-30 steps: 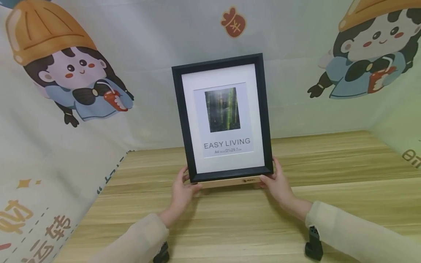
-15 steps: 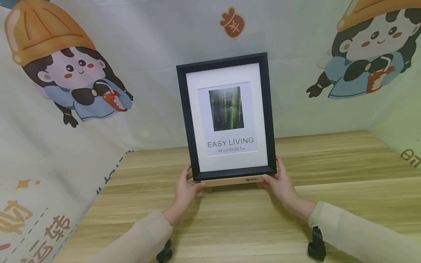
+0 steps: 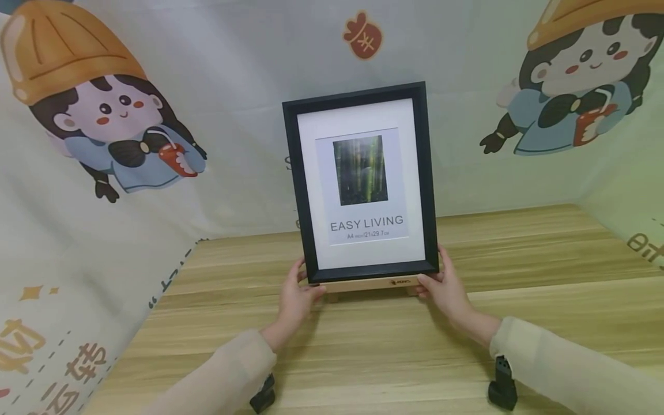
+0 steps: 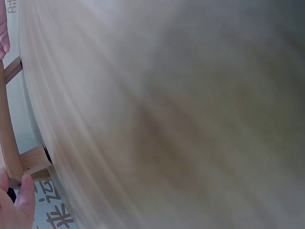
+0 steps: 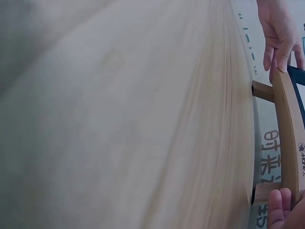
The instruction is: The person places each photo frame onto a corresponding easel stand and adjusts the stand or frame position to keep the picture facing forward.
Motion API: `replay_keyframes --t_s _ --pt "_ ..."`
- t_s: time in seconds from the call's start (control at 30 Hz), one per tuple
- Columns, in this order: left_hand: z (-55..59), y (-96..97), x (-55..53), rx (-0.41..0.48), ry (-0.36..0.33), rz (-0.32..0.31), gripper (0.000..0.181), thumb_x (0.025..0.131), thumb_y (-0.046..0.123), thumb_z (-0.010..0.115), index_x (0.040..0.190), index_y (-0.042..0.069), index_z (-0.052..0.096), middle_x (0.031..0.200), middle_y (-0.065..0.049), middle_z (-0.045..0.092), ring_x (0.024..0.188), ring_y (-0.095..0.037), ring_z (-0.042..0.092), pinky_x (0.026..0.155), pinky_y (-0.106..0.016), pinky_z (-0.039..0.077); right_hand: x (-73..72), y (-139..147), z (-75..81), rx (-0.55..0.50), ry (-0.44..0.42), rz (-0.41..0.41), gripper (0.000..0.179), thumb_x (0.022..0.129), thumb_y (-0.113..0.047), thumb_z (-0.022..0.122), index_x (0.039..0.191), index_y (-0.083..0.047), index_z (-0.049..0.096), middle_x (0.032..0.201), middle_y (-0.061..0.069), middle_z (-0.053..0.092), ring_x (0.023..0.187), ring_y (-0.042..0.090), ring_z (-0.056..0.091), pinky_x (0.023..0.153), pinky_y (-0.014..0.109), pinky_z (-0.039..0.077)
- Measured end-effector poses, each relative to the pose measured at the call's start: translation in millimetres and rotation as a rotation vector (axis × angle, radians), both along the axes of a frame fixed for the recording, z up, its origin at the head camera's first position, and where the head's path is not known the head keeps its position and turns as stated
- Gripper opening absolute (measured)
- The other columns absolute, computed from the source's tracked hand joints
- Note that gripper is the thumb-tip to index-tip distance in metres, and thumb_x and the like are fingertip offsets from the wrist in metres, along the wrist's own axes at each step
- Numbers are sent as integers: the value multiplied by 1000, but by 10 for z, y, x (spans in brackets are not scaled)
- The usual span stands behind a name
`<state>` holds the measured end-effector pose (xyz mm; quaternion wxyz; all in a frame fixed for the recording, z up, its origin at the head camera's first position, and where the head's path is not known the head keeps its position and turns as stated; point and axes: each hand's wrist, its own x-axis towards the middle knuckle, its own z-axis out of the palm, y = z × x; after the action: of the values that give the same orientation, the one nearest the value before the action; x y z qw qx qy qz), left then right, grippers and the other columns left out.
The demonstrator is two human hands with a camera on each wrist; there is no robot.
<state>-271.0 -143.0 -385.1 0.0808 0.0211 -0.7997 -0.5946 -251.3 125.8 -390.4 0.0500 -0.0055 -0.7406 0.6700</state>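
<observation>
A black picture frame (image 3: 361, 178) with a white mat, a bamboo picture and the words "EASY LIVING" stands upright, leaning back slightly. It rests on the ledge of a small wooden easel (image 3: 363, 285), whose back is hidden. My left hand (image 3: 295, 302) grips the ledge's left end, thumb in front. At the other end, my right hand (image 3: 450, 297) holds the ledge the same way. The left wrist view catches the easel's feet and ledge (image 4: 8, 129) at its left edge. In the right wrist view, the ledge (image 5: 286, 129) runs between both hands, with dark feet tips near the tabletop.
The wood-grain tabletop (image 3: 384, 357) lies beneath the easel. A pale cloth backdrop (image 3: 244, 173) with cartoon figures and lettering rises behind the table and along its sides. Black wrist devices (image 3: 502, 386) hang below both cuffs.
Both hands have shifted the easel and picture frame a little to the right and slightly farther back. The grip looks the same throughout. The head view has turned very slightly.
</observation>
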Motion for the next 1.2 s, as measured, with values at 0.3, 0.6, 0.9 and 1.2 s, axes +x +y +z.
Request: replay_keyframes --t_s 0.3,0.6,0.9,1.2 --pt "15 40 -16 -18 10 -1 80 71 -13 68 140 5 32 122 -28 49 86 -30 63 66 -26 55 7 55 -2 29 -20 3 79 90 3 50 148 -17 0 88 17 61 59 11 54 47 23 47" --pt "4 77 -15 11 11 -11 81 71 -15 67 141 4 31 122 -28 48 80 -23 62 65 -26 55 23 87 21 14 -30 7 78 91 3 49 148 -18 0 85 12 61 58 10 52 47 22 46" --pt "3 120 -2 -1 8 -19 80 72 -14 67 141 6 31 122 -27 49 86 -29 63 66 -26 55 29 136 11 22 -23 8 79 90 4 49 148 -15 -2 80 8 61 56 9 52 47 21 46" --pt "-5 132 10 6 29 -29 80 71 -16 66 140 3 31 121 -30 48 91 -35 62 71 -29 55 7 168 -14 32 -11 5 79 90 4 50 148 -15 -1 74 7 60 54 8 52 46 21 45"
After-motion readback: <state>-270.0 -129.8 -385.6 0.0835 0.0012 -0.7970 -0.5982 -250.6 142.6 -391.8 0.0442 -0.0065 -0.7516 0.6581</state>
